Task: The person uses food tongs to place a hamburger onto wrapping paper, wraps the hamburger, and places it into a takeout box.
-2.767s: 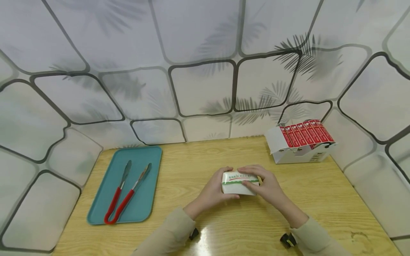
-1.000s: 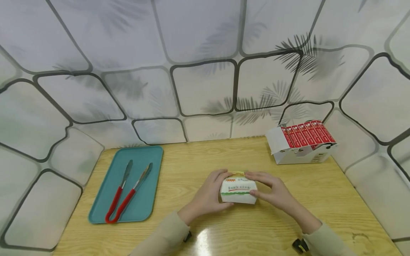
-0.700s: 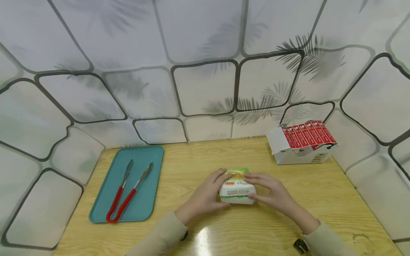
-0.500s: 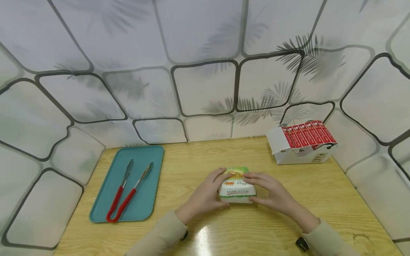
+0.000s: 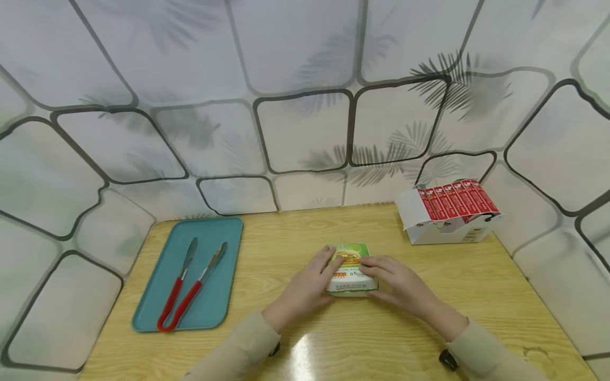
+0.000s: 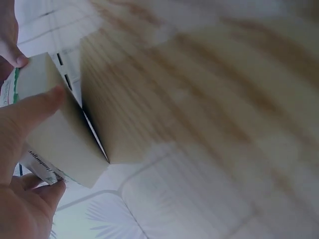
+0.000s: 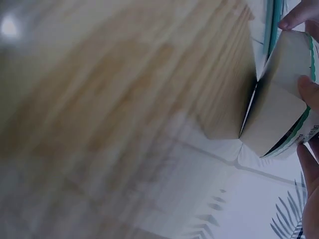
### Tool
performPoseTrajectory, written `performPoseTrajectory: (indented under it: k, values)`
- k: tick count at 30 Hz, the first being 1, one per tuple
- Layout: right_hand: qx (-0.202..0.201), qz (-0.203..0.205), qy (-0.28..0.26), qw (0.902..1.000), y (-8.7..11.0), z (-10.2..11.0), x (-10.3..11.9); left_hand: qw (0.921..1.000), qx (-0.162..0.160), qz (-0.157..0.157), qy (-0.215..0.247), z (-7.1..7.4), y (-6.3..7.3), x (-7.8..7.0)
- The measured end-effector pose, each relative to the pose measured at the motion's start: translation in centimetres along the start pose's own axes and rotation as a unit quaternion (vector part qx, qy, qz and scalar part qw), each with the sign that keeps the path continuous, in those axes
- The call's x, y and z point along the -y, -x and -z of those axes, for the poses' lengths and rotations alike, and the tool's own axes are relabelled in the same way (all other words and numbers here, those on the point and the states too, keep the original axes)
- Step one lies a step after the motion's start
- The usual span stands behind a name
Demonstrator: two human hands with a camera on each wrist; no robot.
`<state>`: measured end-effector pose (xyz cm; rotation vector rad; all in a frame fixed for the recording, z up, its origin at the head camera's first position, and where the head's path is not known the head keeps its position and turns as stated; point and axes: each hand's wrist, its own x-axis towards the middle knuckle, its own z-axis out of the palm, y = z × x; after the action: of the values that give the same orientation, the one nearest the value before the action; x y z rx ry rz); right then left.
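Observation:
A small burger box (image 5: pixel 353 274), white and green with a burger picture on its lid, is at the middle of the wooden table. My left hand (image 5: pixel 305 283) grips its left part, fingers over the lid; in the left wrist view the thumb (image 6: pixel 37 112) lies against the pale side wall. From the right, my right hand (image 5: pixel 405 283) holds the box with fingers on the lid and the thumb (image 7: pixel 310 92) on the near side. A dark slit shows between lid and base in the right wrist view. The underside is at or close to the tabletop.
On the left lies a teal tray (image 5: pixel 212 312) bearing red-handled metal tongs (image 5: pixel 168 304). An opened white carton (image 5: pixel 429 234) with several red packs (image 5: pixel 450 201) stands at the back right. Patterned wall panels (image 5: pixel 302 135) enclose the wooden table (image 5: pixel 286 233) behind and at both sides.
The burger box has tipped so that its lid faces up instead of its printed side, and it has shifted slightly away from me. Both hands kept hold and moved along with it.

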<state>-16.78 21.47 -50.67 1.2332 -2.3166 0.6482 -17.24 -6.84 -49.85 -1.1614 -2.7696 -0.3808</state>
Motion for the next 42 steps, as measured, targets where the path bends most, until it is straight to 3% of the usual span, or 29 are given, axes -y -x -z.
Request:
performPoseTrajectory:
  k: [6,11,18,30,42]
  values:
    - [0.003,0.051,0.048,0.9975,-0.1,0.1,-0.4,0.9991,-0.005,-0.029,-0.031,-0.2,0.4,0.4]
    - [0.033,0.061,0.068,0.9953,0.2,0.1,-0.6,0.9985,0.035,-0.025,-0.035,-0.2,0.8,0.8]
    - [0.077,0.068,0.090,0.9907,0.8,0.2,-0.5,0.9929,0.079,-0.026,-0.086,0.1,1.2,0.9]
    - [0.089,0.072,0.112,0.9871,0.8,0.5,-0.2,0.9878,0.068,-0.041,-0.135,0.3,0.9,0.9]
    - [0.090,0.062,0.118,0.9870,0.6,0.8,0.1,0.9800,0.036,-0.070,-0.183,1.0,0.6,0.9]
